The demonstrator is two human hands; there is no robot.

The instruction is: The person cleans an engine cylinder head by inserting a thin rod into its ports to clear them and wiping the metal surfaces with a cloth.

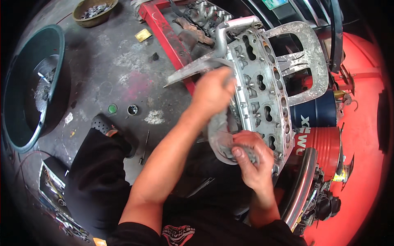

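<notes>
A long grey strip, like worn cloth or abrasive belt [216,133], hangs in a loop beside a metal cylinder head [256,92]. My left hand [213,90], slightly blurred, is closed on the strip near the head's left edge. The strip's pointed tail [184,72] sticks out beyond this hand to the left. Lower down, my right hand [252,158] pinches the other end between thumb and fingers. A silver pipe [222,39] bends over the head's far end, and a bright metal edge runs down its left side, close to both hands.
Behind the head stand a red metal frame [164,30] and a pale metal chair back [314,57]. Blue [314,112] and red drums [324,149] are at right. On the floor are a dark green tub [59,45], a small open tin [132,110] and a toolbox [51,184].
</notes>
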